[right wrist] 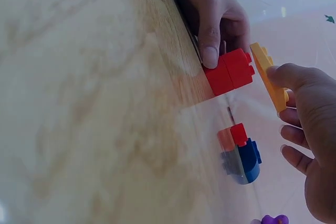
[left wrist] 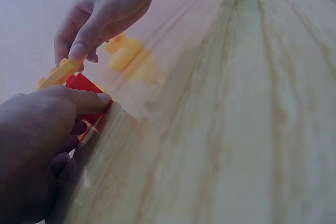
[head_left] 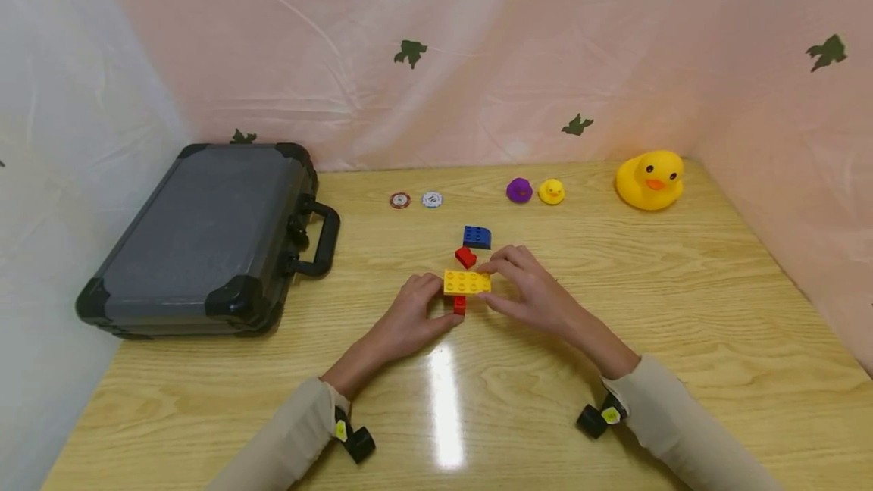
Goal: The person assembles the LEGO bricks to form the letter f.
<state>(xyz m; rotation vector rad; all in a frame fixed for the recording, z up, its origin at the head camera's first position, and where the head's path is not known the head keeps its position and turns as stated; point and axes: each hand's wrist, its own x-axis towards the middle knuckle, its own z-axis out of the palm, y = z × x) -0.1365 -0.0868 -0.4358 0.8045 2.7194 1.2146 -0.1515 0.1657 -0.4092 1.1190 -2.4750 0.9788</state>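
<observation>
Nearest the viewer: two beige sleeves (head_left: 675, 415), each with a small black wrist camera, over a glossy light-wood counter (head_left: 682, 324) carrying a bright ceiling-light reflection.

Centre of counter: left hand (head_left: 409, 320), fingers curled, thumb pressed against a red brick (right wrist: 231, 71) that stands on the counter. Right hand (head_left: 528, 286) pinches a flat yellow brick (head_left: 467, 282) at its right end, thumb below and fingers above; the right wrist view shows the yellow brick just above the red one with a thin gap between them, so not seated. Yellow brick lies level, long side running left to right, studs up.

Just beyond the hands: one small red block (head_left: 466, 256), tilted, and a blue brick (head_left: 477, 236) just behind it; the right wrist view shows the two touching.

Left side of counter: dark grey hard case (head_left: 204, 237), lid closed, lying flat, black corners and black handle facing the middle.

Far edge, left to right: red-rimmed chip (head_left: 400, 200), white-rimmed chip (head_left: 432, 199), purple duck (head_left: 519, 190) just beside a small yellow duck (head_left: 551, 192), then a large yellow duck (head_left: 650, 179) well apart at the right corner.

Surround: pink plastic sheeting (head_left: 477, 44) on the back and right sides, paler sheeting on the left, with scattered dark green leaf-shaped marks.
</observation>
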